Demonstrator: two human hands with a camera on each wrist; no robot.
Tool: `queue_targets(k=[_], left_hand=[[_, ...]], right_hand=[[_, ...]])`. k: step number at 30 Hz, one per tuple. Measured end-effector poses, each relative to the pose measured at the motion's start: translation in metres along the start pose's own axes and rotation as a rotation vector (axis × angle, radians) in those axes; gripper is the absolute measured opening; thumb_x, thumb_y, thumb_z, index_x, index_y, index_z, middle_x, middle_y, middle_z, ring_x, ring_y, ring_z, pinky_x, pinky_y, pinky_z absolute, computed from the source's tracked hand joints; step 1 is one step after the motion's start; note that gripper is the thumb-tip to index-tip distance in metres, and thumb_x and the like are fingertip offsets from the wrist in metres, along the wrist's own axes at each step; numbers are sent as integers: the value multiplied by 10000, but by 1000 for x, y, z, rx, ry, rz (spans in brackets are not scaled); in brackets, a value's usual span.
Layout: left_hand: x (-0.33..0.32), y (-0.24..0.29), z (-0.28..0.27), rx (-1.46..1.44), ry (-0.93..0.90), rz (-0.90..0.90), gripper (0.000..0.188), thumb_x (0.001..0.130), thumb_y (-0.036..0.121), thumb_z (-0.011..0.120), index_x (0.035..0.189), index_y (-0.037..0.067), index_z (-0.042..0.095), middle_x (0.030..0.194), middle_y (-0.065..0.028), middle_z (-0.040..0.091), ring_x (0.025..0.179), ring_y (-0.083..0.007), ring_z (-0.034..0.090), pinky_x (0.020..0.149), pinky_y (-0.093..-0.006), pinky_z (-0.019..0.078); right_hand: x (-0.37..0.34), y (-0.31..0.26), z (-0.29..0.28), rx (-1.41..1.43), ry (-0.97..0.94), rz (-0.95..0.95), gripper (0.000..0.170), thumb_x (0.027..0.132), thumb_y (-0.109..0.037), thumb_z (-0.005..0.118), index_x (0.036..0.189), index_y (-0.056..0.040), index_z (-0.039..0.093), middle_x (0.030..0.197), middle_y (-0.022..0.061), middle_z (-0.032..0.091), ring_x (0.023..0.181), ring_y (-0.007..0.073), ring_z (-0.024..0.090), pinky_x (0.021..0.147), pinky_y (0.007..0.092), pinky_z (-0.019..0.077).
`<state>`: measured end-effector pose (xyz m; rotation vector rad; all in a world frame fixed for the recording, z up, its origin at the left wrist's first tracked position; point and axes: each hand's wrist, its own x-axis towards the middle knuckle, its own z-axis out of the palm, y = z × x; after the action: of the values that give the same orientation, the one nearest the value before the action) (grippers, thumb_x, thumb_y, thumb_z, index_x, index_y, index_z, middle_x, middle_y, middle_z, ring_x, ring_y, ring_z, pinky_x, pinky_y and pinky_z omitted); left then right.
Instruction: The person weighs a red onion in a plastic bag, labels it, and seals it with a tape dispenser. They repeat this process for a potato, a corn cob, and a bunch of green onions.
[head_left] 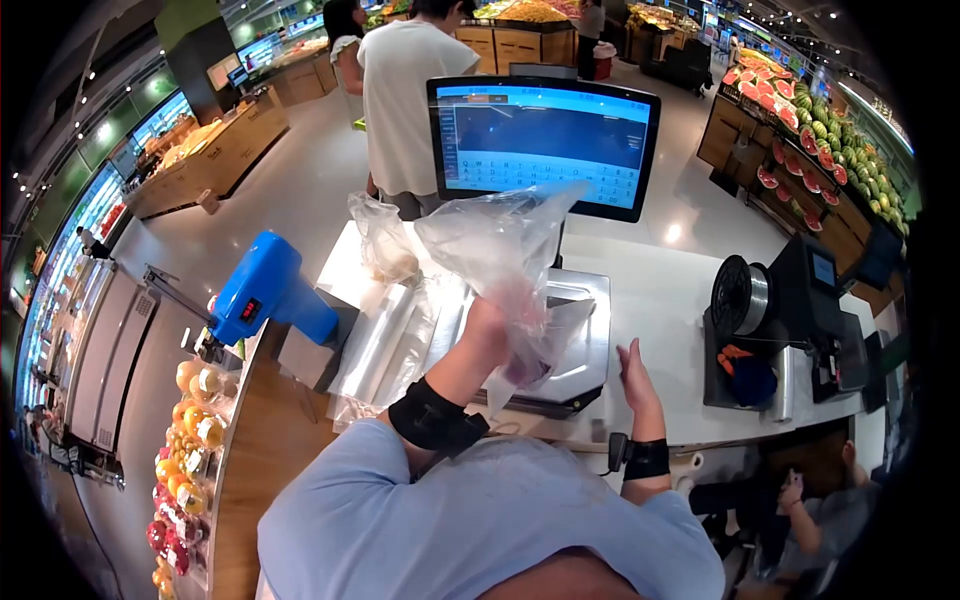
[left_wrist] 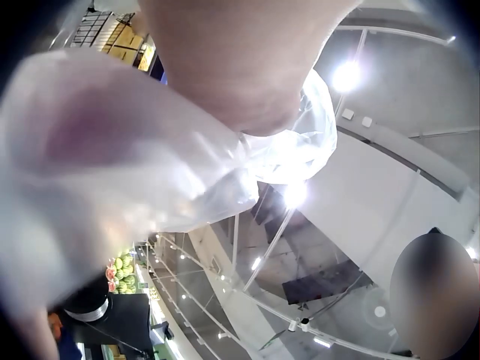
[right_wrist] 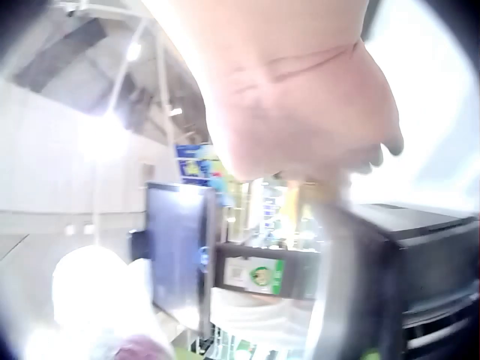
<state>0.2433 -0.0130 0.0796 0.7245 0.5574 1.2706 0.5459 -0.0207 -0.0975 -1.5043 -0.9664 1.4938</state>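
My left grip is closed round a clear plastic bag.
The bag hangs over the metal-topped scale on the white bench, something purplish in its lower part, its loose top spread before the monitor; my right grip is open and empty, fingers straight, just beside the scale.

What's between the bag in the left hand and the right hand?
The head view shows the right part of the steel scale plate, then a strip of white counter, between the plastic bag and right hand.
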Motion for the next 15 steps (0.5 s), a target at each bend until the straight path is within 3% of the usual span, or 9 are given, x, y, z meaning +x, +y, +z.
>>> queue_targets(k=[2, 4, 5, 7, 8, 10, 12, 14, 15], left_hand=[[2, 4, -3, 19, -66, 2, 247, 878, 153, 524, 1084, 19, 542, 931, -87, 574, 862, -223, 593, 799, -351, 494], [-9, 8, -1, 40, -135, 64, 302, 864, 180, 561, 1124, 28, 543, 1095, -118, 561, 996, -238, 570, 853, -384, 476], [-13, 12, 3, 40, -132, 65, 302, 864, 180, 561, 1124, 28, 543, 1095, -118, 561, 996, -238, 570, 853, -384, 476], [-24, 27, 15, 1289, -428, 861, 324, 820, 185, 609, 1115, 57, 573, 1255, -144, 487, 1126, -276, 504, 893, -420, 443], [-32, 40, 20, 1293, -412, 864, 324, 820, 185, 609, 1115, 57, 573, 1255, -144, 487, 1126, -276, 504, 893, -420, 443], [-54, 75, 29, 1599, -433, 740, 605, 676, 221, 724, 1230, 80, 524, 1330, -188, 393, 1281, -339, 321, 1025, -504, 277], [-64, 94, 28, 1603, -276, 669, 567, 651, 256, 736, 1173, 110, 570, 1279, -172, 465, 1227, -332, 401, 991, -524, 301], [-79, 115, 8, 1911, -230, 300, 500, 641, 225, 724, 1110, 103, 603, 1160, -128, 570, 1119, -288, 509, 913, -533, 354], [-97, 126, 0, 2030, -187, 424, 410, 651, 161, 685, 1048, 86, 615, 1003, -76, 630, 987, -241, 583, 823, -472, 425]], right_hand=[[-28, -53, 22, -218, 167, -356, 761, 884, -535, 313, 1411, 13, 292, 1485, 163, 278, 1385, 261, 225, 1111, 375, 176], [-70, -107, 69, -390, 97, -713, 641, 892, -345, 491, 1383, 36, 334, 1469, 178, 301, 1365, 266, 280, 1099, 350, 235], [-85, -125, 95, -490, 26, -860, 602, 896, -249, 580, 1369, 47, 354, 1462, 185, 312, 1355, 269, 307, 1093, 338, 264], [-94, -129, 134, -718, -155, -1190, 553, 884, -184, 591, 1368, -10, 387, 1383, 133, 439, 1279, 235, 411, 1060, 304, 313], [-100, -135, 147, -729, -220, -1255, 538, 881, -180, 594, 1354, -11, 400, 1368, 133, 450, 1265, 232, 421, 1051, 305, 322], [-105, -153, 172, -614, -310, -1242, 509, 875, -173, 599, 1326, -11, 428, 1339, 133, 471, 1237, 225, 442, 1034, 309, 339], [-105, -172, 201, -426, -415, -1149, 480, 870, -166, 604, 1298, -11, 455, 1311, 132, 493, 1209, 218, 463, 1016, 312, 357], [-105, -183, 229, -248, -575, -973, 451, 864, -159, 609, 1270, -12, 482, 1282, 132, 514, 1181, 211, 484, 999, 315, 375], [-106, -185, 241, -161, -659, -866, 437, 861, -156, 611, 1256, -12, 496, 1267, 132, 525, 1168, 208, 495, 990, 317, 383]])
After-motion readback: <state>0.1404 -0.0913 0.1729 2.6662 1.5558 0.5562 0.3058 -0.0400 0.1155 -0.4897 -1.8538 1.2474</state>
